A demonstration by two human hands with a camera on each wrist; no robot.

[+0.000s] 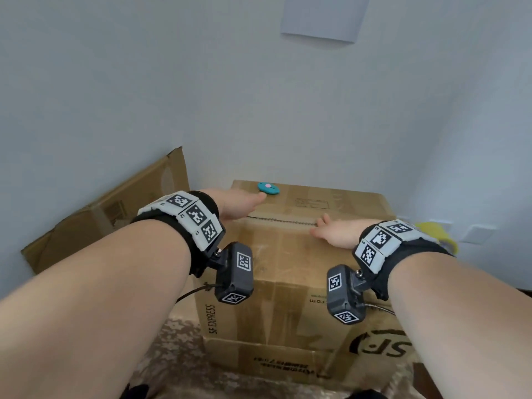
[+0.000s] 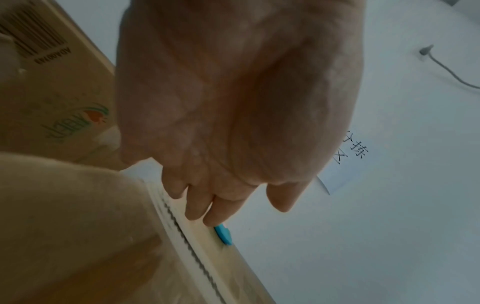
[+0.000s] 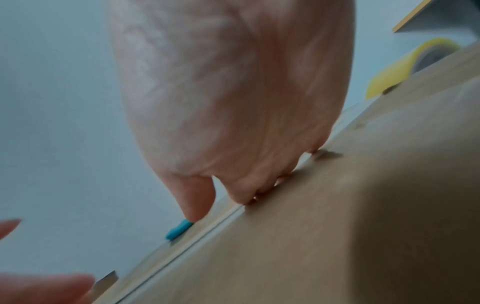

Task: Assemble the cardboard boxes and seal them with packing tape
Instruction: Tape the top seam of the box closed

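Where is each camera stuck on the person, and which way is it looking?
Head: on the head, looking down at the cardboard box; both forearms, the left hand and right hand show.
Left wrist: under the left wrist, looking along the palm toward the wall.
Right wrist: under the right wrist, looking along the palm across the box top; yellow tape roll behind.
All three share the small teal tool and the box's centre seam.

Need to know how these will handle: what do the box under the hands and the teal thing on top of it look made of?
The box looks like brown corrugated cardboard, matte and scuffed, with printed lettering and glossy strips that seem to be old clear tape. The teal thing looks like smooth moulded plastic with a pink centre; too small to tell more. Both hands, the left hand and right hand, rest flat on the top.
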